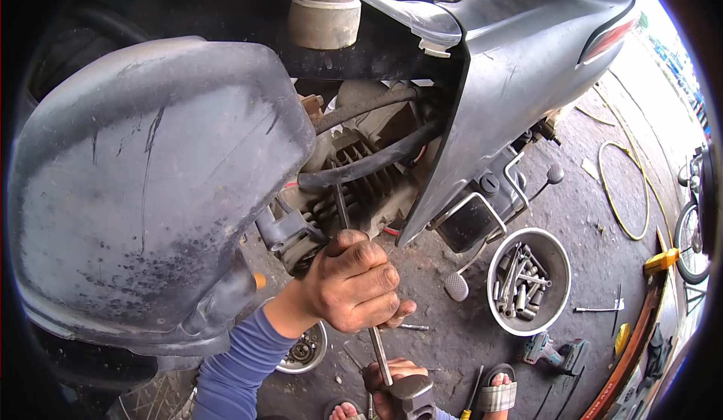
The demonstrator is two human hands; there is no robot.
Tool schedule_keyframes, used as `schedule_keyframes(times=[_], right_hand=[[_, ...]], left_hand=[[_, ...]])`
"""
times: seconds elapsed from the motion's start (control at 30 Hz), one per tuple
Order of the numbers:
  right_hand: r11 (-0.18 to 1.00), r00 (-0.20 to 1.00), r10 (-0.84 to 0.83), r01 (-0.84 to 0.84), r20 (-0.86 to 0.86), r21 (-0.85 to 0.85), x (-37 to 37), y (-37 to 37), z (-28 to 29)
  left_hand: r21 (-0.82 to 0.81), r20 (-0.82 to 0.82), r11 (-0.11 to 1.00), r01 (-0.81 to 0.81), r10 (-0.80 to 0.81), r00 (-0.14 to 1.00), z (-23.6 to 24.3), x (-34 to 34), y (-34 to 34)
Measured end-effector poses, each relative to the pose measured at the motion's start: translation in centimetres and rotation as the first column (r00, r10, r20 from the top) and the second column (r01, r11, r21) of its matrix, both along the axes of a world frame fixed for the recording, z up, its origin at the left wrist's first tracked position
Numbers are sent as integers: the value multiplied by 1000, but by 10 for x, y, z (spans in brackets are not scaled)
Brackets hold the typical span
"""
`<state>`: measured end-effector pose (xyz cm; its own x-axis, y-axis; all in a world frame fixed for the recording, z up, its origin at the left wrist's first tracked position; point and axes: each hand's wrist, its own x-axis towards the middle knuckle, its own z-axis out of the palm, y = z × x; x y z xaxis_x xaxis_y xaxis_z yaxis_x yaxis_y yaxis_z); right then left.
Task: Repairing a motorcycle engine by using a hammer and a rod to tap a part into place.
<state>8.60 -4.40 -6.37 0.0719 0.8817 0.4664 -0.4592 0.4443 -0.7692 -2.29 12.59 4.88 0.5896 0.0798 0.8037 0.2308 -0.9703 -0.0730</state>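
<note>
My left hand (358, 283), in a blue sleeve, is closed around a long metal rod (380, 357). The rod slants up into a finned engine (361, 171), where its far tip disappears below a thick black hose (369, 165). At the bottom, my right hand (395, 371) is closed on a hammer. The hammer head (413, 396) is close to the rod's near end; whether they touch I cannot tell. Most of the hammer's handle is hidden. The engine sits between a scuffed grey plastic guard (151, 179) and a grey body panel (512, 81) of the vehicle.
A metal bowl of wrenches and sockets (566, 258) stands on the floor at right, near a foot pedal (456, 287). A smaller bowl (322, 337) lies beyond my left forearm. Around are a cordless drill (544, 351), a yellow-handled screwdriver (473, 397) and a yellow hose (605, 186).
</note>
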Motion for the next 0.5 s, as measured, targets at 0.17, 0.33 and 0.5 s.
schedule_keyframes(times=[0.17, 0.33, 0.5], right_hand=[[999, 980, 34, -34, 195, -4, 25, 1, 21], [982, 1000, 25, -25, -1, -185, 29, -22, 32], [888, 1000, 13, -16, -10, -459, 36, -58, 34]], left_hand=[[-37, -38, 998, -41, 39, 998, 1, -4, -6], [-22, -67, 999, -35, 33, 997, 3, 11, -28], [-10, -74, 990, -138, 137, 988, 11, 18, -24]])
